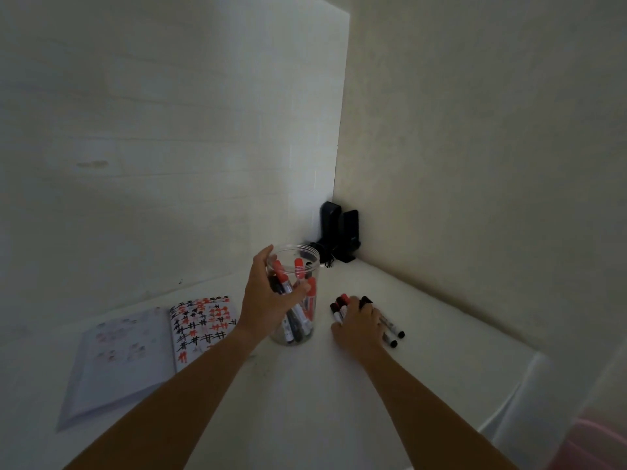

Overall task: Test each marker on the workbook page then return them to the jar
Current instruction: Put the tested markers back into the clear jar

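A clear plastic jar (302, 256) stands upright on the white table and holds several red-capped and black-capped markers. My left hand (268, 296) grips the jar from its left side, thumb across the front. To the right of the jar lies a small bunch of loose markers (392, 329). My right hand (358, 325) rests on top of them, fingers curled over the bunch; their red and black caps stick out beyond the fingertips. The open workbook (149, 347) lies to the left, its right page covered with red and black test strokes.
A black device with a cable (339, 235) stands in the far corner where the two walls meet. The table (305, 401) ends at an edge on the right, and something pink (597, 446) shows below it at the bottom right.
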A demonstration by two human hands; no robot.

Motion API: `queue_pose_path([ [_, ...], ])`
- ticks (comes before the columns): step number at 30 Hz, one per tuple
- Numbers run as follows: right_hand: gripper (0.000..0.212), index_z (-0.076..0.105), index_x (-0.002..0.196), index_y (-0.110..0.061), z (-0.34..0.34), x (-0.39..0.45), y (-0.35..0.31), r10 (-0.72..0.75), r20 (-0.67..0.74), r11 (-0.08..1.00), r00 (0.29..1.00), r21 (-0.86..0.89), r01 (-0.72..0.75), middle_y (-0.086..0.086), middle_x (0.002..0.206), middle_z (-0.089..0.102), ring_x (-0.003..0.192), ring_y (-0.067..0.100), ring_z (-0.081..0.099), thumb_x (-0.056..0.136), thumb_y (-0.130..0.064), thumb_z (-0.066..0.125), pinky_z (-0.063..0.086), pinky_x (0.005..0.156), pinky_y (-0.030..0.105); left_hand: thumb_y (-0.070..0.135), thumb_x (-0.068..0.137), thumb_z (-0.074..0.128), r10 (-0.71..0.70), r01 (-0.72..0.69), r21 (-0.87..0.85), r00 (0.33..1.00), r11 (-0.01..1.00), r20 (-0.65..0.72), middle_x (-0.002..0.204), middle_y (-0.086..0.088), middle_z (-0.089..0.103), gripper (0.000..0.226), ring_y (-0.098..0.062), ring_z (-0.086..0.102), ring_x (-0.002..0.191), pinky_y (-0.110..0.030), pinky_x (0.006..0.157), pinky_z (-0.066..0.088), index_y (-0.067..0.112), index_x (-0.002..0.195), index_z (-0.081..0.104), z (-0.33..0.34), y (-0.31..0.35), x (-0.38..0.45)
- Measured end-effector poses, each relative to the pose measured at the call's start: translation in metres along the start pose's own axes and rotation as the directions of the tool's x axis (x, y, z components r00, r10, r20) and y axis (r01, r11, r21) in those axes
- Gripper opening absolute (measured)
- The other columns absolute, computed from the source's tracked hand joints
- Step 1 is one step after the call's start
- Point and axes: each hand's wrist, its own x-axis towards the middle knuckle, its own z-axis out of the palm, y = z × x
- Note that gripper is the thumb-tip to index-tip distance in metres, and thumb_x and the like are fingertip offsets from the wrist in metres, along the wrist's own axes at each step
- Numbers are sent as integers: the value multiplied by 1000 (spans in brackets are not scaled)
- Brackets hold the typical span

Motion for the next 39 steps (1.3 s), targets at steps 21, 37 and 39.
queue_pose_path([
  [21, 26, 48, 70, -17, -70, 14, -37, -43, -252, 704, 967, 679, 209, -2, 62, 50, 53, 12, 44, 91, -20, 63, 37, 51, 25, 41, 65, 92, 26, -28, 69, 999, 997, 32, 127, 13, 55, 100, -5, 63, 101, -24, 90, 54, 31, 144, 32, -7, 0, 6],
  [37, 9, 64, 99, -5, -120, 9, -126, -444, -148, 241, 884, 930, 277, 5, 77, 67, 73, 18, 69, 90, -2, 66, 59, 77, 33, 69, 50, 88, 13, -12, -4, 993, 1000, 114, 117, 5, 65, 106, -16, 69, 103, -44, 94, 58, 36, 134, 33, -10, -8, 18],
  [39, 15, 64, 102, -4, -119, 9, -125, -447, -152, 304, 881, 901, 310, 8, 81, 70, 79, 23, 73, 89, -6, 71, 61, 82, 36, 65, 52, 90, 22, -19, -32, 993, 999, 116, 119, 5, 65, 104, -18, 69, 105, -46, 93, 58, 35, 135, 35, -10, -8, 17],
])
